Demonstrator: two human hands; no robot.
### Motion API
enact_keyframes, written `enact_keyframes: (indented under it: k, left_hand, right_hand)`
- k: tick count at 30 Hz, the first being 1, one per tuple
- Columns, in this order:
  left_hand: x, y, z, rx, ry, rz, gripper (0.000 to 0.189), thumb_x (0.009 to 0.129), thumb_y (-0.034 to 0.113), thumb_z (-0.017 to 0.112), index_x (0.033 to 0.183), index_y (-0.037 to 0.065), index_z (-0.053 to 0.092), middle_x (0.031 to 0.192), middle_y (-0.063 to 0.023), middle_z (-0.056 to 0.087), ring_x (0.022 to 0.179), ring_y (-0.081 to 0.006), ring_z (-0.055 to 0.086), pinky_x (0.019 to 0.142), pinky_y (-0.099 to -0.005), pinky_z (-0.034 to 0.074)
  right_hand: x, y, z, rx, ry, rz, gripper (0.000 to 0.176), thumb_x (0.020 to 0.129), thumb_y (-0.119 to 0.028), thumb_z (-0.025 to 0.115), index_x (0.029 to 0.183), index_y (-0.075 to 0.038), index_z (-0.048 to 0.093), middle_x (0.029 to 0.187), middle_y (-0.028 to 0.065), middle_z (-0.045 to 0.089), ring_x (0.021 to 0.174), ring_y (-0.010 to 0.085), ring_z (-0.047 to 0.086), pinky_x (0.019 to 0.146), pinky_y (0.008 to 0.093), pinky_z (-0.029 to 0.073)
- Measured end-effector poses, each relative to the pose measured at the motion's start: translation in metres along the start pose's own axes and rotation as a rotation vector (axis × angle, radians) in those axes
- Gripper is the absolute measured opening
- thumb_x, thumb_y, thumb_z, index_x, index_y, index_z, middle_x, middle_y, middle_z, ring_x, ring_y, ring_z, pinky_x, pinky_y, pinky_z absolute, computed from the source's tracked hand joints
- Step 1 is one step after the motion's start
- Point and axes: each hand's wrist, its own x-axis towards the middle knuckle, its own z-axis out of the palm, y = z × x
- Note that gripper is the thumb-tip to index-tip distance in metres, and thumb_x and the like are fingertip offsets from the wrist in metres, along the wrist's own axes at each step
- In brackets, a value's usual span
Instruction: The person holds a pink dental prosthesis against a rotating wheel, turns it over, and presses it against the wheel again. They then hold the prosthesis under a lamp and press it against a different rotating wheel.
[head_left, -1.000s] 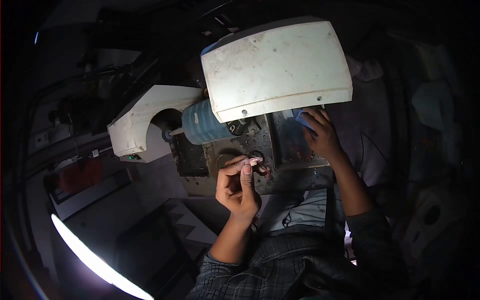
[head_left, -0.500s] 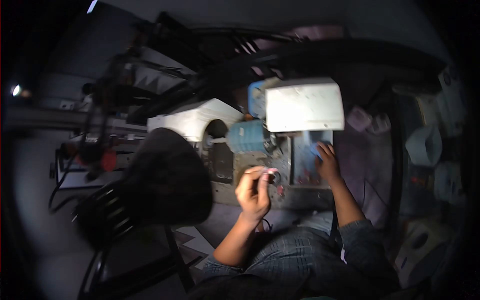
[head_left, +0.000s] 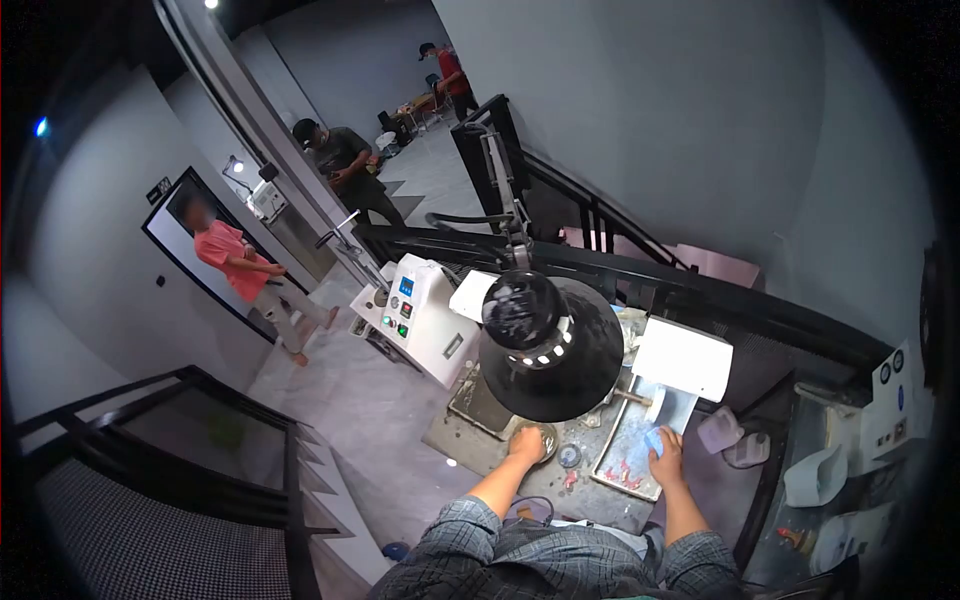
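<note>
My left hand (head_left: 526, 442) is closed at a small round dish (head_left: 549, 436) on the worktop, under the lamp's edge. Its fingertips are partly hidden, and I cannot make out what they hold. My right hand (head_left: 668, 463) curls its fingers against a soft-looking blue piece (head_left: 655, 438) at the right side of a shallow metal tray (head_left: 600, 470). Small pinkish-red pieces (head_left: 628, 477) lie in the tray's near end. Above them, a pale wheel (head_left: 656, 405) sits on a horizontal spindle. A round dark container (head_left: 569, 456) stands between my hands.
A black lamp shade (head_left: 550, 350) hangs over the worktop, blocking part of it. White machine with buttons (head_left: 425, 320) stands left; a white cover (head_left: 683, 358) is above the tray. Plastic containers (head_left: 735, 440) sit at right. Several people, one in a pink shirt (head_left: 228, 255), stand farther back.
The view has tilted up, bringing the room and people into sight. My left hand, earlier raised with a small pink piece in its fingers, is now down at the dish. My right hand stays at the tray.
</note>
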Motion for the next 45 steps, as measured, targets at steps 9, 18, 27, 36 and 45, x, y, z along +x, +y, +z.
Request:
enact_keyframes:
  k: [9, 18, 27, 36, 45]
  left_hand:
    - [0.025, -0.004, 0.03, -0.12, -0.044, 0.014, 0.029, 0.075, 0.007, 0.055, 0.101, -0.004, 0.058, 0.105, -0.0262, 0.056, 0.1, -0.0356, 0.055, 0.084, -0.0415, 0.046]
    - [0.032, -0.002, 0.034, -0.174, -0.181, -0.029, 0.031, 0.077, 0.008, 0.054, 0.105, -0.006, 0.055, 0.115, -0.0253, 0.051, 0.109, -0.0355, 0.049, 0.09, -0.041, 0.042]
    - [0.026, -0.003, 0.031, -0.203, -0.094, 0.044, 0.026, 0.075, 0.005, 0.055, 0.099, -0.003, 0.059, 0.109, -0.0241, 0.055, 0.102, -0.0345, 0.054, 0.084, -0.0413, 0.046]
    - [0.04, -0.005, 0.037, -0.191, -0.212, 0.023, 0.034, 0.075, 0.005, 0.057, 0.108, -0.002, 0.055, 0.113, -0.0213, 0.054, 0.106, -0.0319, 0.053, 0.085, -0.0414, 0.045]
    - [0.016, 0.004, 0.004, -0.215, -0.337, 0.028, 0.032, 0.076, 0.001, 0.053, 0.108, -0.002, 0.055, 0.118, -0.0206, 0.051, 0.111, -0.0308, 0.05, 0.089, -0.0387, 0.043]
  right_hand:
    - [0.002, -0.009, -0.004, -0.036, -0.099, 0.094, 0.048, 0.066, -0.002, 0.062, 0.111, -0.003, 0.047, 0.12, 0.0165, 0.045, 0.114, 0.0343, 0.038, 0.097, 0.0388, 0.031]
    - [0.002, -0.014, -0.002, -0.087, -0.132, 0.114, 0.052, 0.065, -0.001, 0.063, 0.113, -0.004, 0.043, 0.121, 0.015, 0.044, 0.115, 0.033, 0.037, 0.097, 0.0384, 0.031]
    - [0.005, -0.015, -0.003, -0.103, -0.181, 0.099, 0.055, 0.065, 0.0, 0.063, 0.114, -0.003, 0.04, 0.118, 0.0144, 0.045, 0.114, 0.0332, 0.036, 0.098, 0.039, 0.03]
    - [0.004, -0.011, 0.002, -0.116, -0.152, 0.103, 0.053, 0.062, 0.001, 0.062, 0.111, -0.003, 0.042, 0.113, 0.0161, 0.047, 0.11, 0.034, 0.039, 0.096, 0.0396, 0.031]
    - [0.005, -0.015, 0.003, -0.129, -0.142, 0.127, 0.052, 0.062, 0.001, 0.061, 0.111, -0.004, 0.042, 0.111, 0.0159, 0.048, 0.11, 0.0338, 0.039, 0.095, 0.0397, 0.031]
